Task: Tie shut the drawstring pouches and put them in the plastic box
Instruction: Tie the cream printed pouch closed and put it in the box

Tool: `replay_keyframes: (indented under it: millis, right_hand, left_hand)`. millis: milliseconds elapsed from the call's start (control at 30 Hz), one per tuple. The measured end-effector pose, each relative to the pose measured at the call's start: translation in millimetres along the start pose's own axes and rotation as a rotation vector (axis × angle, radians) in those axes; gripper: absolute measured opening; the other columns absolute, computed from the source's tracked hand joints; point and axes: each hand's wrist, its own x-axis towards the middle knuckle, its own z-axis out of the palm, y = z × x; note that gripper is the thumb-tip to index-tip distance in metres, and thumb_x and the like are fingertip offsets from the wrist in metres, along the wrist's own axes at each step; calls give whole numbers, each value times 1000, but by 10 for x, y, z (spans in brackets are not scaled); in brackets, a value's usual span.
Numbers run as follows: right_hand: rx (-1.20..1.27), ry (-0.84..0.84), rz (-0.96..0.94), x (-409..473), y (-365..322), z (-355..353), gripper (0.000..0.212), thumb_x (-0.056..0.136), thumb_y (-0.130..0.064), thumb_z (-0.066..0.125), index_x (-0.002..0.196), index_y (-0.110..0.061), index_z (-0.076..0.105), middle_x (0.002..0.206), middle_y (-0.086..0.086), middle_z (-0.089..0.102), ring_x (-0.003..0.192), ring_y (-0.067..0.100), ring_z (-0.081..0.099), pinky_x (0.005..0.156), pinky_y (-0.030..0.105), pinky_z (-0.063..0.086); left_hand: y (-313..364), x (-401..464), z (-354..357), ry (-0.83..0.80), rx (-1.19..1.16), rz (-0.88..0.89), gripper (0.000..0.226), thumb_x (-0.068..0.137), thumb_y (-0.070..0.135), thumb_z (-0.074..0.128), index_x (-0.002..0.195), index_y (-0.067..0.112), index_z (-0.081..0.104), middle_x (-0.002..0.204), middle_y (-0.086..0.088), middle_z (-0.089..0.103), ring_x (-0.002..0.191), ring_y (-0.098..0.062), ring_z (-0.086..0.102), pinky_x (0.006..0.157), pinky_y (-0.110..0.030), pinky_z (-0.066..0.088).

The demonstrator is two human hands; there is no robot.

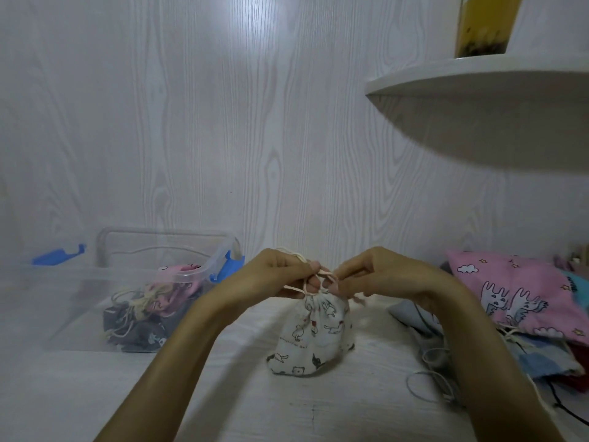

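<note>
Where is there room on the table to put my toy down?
Bare table lies in front of the white pouch, between the arms, and between the pouch and the plastic box. The right side is crowded with the pink pouch, other fabric and loose cords.

I see a white wood-grain wall point(223, 122) filling most of my view. A curved white shelf point(478, 90) juts out at the upper right, and a yellow container point(484, 23) with dark bits at its bottom stands on it. Below, the white bench point(223, 393) carries a grey cable point(427, 378) looped near its right edge, and a thin black cord point(564, 406) trails off at the far right.
</note>
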Motion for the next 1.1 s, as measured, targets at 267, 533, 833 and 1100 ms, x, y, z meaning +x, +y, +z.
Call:
replay_keyframes:
  millis: [267, 533, 833, 1100]
  right_hand:
    - [94, 236, -108, -95, -36, -83, 23, 68, -41, 71, 83, -25, 78, 81, -8, 75, 69, -2, 62, 65, 12, 43]
    - [27, 54, -139, -163, -73, -105, 13, 78, -27, 72, 86, -20, 78, 74, -5, 74, 63, -3, 60, 57, 7, 43]
    - [-78, 267, -172, -115, -102, -68, 12, 84, -39, 63, 92, -37, 71, 86, -11, 71, 82, 5, 64, 71, 15, 47]
    - [10, 212, -222, 26, -122, 138, 11, 86, -25, 65, 89, -31, 74, 84, -4, 71, 63, -6, 57, 63, 10, 47]
  left_hand:
    - [-33, -10, -48, 95, -343, -141, 16, 85, 14, 65, 98, 9, 73, 93, -7, 75, 82, -9, 72, 67, -16, 57]
    - [-56, 0, -36, 196, -406, -93, 13, 73, 4, 74, 86, 8, 73, 84, -4, 75, 76, -8, 71, 62, -12, 53]
    - [-39, -46, -49, 152, -242, 23, 28, 73, -8, 70, 58, 16, 67, 72, -5, 72, 72, -12, 71, 66, -19, 55]
    - [-29, -47, -15, 281, -57, 227, 26, 68, -12, 72, 69, 11, 60, 79, -26, 64, 74, -26, 63, 68, -22, 56]
